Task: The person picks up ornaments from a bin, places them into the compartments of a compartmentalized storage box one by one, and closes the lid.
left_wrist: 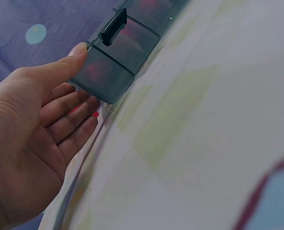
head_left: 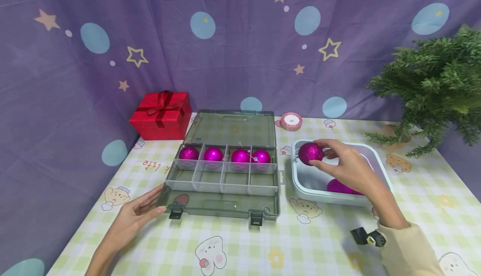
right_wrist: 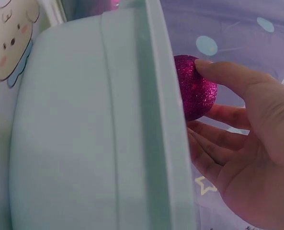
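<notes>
My right hand [head_left: 347, 165] pinches a glittery magenta Christmas ball [head_left: 310, 154] between thumb and fingers, over the left part of a pale blue tub [head_left: 300, 190]. Glitter on the ball [right_wrist: 199, 91] also shows in the right wrist view, partly behind the tub's wall. More magenta balls [head_left: 340, 186] lie inside the tub. My left hand [head_left: 131, 215] holds the front left corner of a grey see-through compartment box [head_left: 221, 209], thumb and fingertips on its edges. Its lid is raised, and the back row of compartments holds several magenta balls [head_left: 213, 154], one to a compartment.
A red gift box [head_left: 161, 119] stands at the back left, and a pink ribbon roll [head_left: 291, 121] lies behind the tub. Green artificial tree branches [head_left: 439, 88] reach in from the right. A purple curtain [head_left: 240, 71] hangs behind the checked tablecloth [head_left: 248, 255].
</notes>
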`<control>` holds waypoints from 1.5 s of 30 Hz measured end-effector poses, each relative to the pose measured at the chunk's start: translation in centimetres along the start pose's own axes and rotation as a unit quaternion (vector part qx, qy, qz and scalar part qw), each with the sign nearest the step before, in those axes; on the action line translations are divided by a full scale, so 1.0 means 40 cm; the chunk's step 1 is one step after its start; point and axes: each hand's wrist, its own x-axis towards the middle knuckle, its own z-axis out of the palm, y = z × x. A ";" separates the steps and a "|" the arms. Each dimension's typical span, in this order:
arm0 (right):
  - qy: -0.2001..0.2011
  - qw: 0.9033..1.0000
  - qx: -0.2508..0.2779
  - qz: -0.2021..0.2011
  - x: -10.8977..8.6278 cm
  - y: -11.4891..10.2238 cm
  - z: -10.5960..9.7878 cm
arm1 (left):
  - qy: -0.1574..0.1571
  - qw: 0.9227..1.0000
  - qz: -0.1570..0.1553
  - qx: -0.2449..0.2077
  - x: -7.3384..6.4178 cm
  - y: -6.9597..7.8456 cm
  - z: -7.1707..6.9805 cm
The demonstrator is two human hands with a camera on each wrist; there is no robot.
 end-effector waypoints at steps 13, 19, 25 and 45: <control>-0.010 0.998 0.023 -0.053 0.016 -0.040 0.048 | -0.001 1.000 0.000 0.003 -0.003 0.004 -0.002; -0.017 0.997 0.029 -0.069 0.025 -0.059 0.079 | -0.001 1.000 0.000 0.003 -0.003 0.004 -0.001; -0.028 0.995 0.049 -0.078 0.039 -0.074 0.104 | 0.000 1.000 -0.001 0.005 -0.005 0.010 -0.002; -0.071 0.991 0.095 -0.069 0.058 -0.096 0.153 | -0.003 1.000 0.001 -0.016 -0.006 0.009 -0.001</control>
